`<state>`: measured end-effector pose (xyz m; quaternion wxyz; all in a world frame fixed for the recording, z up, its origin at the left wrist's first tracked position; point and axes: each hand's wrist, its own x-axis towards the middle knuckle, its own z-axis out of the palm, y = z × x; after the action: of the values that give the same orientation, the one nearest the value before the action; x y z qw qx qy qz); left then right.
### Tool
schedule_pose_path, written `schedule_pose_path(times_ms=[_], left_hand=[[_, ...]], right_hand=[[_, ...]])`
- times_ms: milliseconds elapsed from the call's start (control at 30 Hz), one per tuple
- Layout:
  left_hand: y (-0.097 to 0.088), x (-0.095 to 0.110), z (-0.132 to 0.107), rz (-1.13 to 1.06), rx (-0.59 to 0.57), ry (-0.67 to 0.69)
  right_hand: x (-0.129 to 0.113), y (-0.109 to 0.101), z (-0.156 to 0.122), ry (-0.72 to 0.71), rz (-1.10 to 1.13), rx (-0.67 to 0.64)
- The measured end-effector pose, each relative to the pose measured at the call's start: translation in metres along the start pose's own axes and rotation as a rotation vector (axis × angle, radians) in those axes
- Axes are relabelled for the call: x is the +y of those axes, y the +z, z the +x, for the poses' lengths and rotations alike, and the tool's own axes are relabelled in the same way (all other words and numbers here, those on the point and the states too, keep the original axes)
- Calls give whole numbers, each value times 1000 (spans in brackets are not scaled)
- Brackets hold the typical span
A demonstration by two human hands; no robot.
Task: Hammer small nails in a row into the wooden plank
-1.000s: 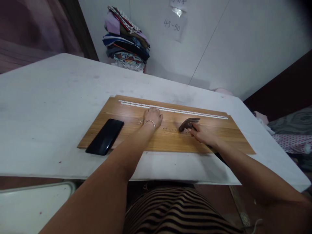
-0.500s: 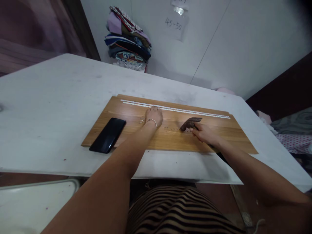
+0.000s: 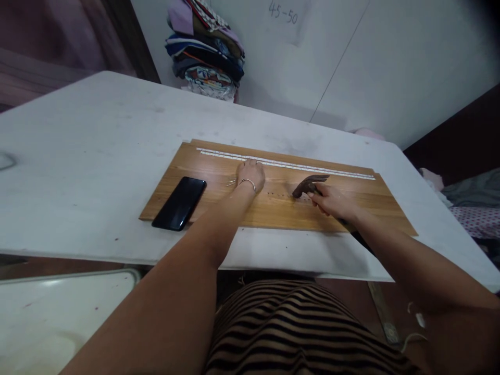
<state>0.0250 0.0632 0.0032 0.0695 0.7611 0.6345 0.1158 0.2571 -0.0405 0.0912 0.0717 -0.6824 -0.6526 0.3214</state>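
Observation:
A claw hammer is gripped close below its head by my right hand, with the dark head low over the wooden board. I cannot tell whether the head touches the wood. My left hand rests on the board, its fingers curled down just below two printed measuring strips. Thin nail-like pieces show at its left side; whether the fingers hold them is hidden. Between the hands runs a row of small dark marks or nail heads.
A black phone lies across the board's left end. The board sits on a white table. Folded fabrics are stacked behind the table against the wall. A white stool or chair seat stands below at the left.
The camera has tipped downward, so the whole scene sits higher in the picture. Both hands and the hammer keep nearly the same places on the board.

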Motion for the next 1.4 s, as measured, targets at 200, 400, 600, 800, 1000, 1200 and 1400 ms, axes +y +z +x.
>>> schedule_pose_path(times_ms=[200, 400, 600, 800, 1000, 1200, 1400], left_hand=[[-2, 1, 0, -16, -13, -6], [-3, 0, -2, -5, -1, 1], [-3, 0, -1, -3, 8, 4], [-4, 0, -2, -17, 13, 5], [-3, -1, 0, 35, 5, -1], [-3, -1, -1, 42, 7, 1], [-1, -3, 0, 43, 21, 3]], right_hand=[[0, -2, 1, -48, -64, 8], [3, 0, 1, -31, -74, 18], [-1, -4, -7, 14, -22, 14], [-1, -3, -3, 27, 38, 10], [3, 3, 5, -49, -57, 28], [3, 0, 4, -59, -26, 42], [4, -1, 4, -26, -25, 45]])
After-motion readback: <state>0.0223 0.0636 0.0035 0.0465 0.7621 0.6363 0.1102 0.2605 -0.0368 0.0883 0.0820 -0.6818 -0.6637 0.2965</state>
